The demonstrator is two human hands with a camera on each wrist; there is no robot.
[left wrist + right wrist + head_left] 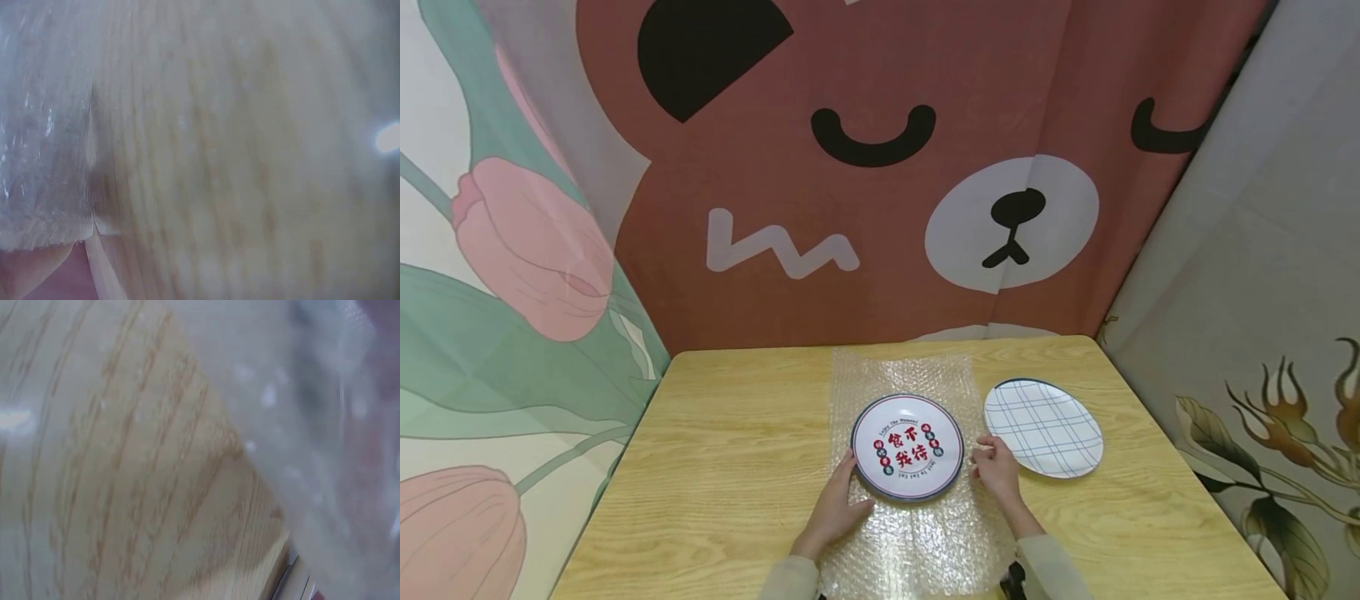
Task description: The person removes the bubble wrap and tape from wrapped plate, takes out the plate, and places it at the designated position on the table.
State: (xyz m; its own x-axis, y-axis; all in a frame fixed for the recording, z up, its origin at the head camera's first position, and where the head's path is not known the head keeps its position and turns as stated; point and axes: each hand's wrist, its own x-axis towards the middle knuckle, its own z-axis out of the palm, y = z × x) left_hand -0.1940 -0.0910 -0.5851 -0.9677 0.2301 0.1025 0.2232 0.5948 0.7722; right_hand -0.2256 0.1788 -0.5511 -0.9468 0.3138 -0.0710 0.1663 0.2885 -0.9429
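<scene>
A round white plate (907, 483) with a blue rim and red and dark lettering lies on a sheet of clear bubble wrap (895, 542). My left hand (837, 506) rests at the plate's lower left rim, thumb spread away from the fingers. On the other side, my right hand (998, 473) has its fingers curled at the wrap's right edge and pinches it, beside the plate. The left wrist view shows bubble wrap (47, 137) over part of a finger (31, 272). Blurred wrap (275, 425) fills the right of the right wrist view.
To the right of the wrap lies a second white plate (1045, 425) with a blue grid pattern, close to my right hand. The wooden table (715, 467) meets a curtain (880, 308) with a bear print at its back edge. Printed curtains hang on both sides.
</scene>
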